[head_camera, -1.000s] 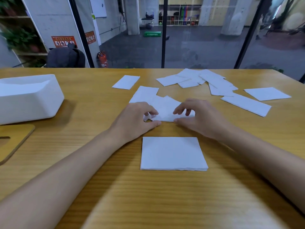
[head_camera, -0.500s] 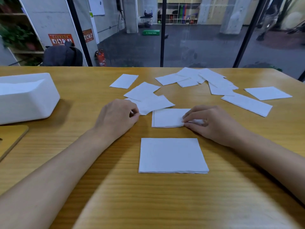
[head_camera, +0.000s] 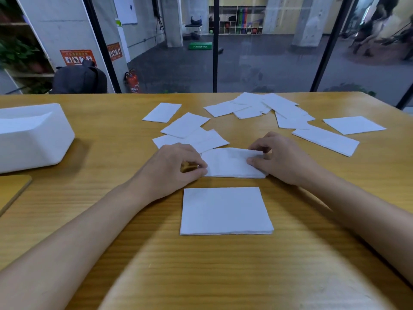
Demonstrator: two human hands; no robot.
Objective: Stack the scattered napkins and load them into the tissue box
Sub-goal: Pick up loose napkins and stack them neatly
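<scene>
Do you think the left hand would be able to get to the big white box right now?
Probably yes. Only bare table lies between the left hand and the box. But that hand pinches a napkin, so it must let go first.

Tissue box [head_camera: 33,136] far left of napkin stack [head_camera: 225,211], loose napkins [head_camera: 268,108] behind.

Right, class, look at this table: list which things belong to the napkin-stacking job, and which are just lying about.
Part of the job:
held napkin, pinched by left hand and right hand
neat stack
scattered napkins
tissue box

Just lying about, beyond the table:
backpack
fire extinguisher
</scene>
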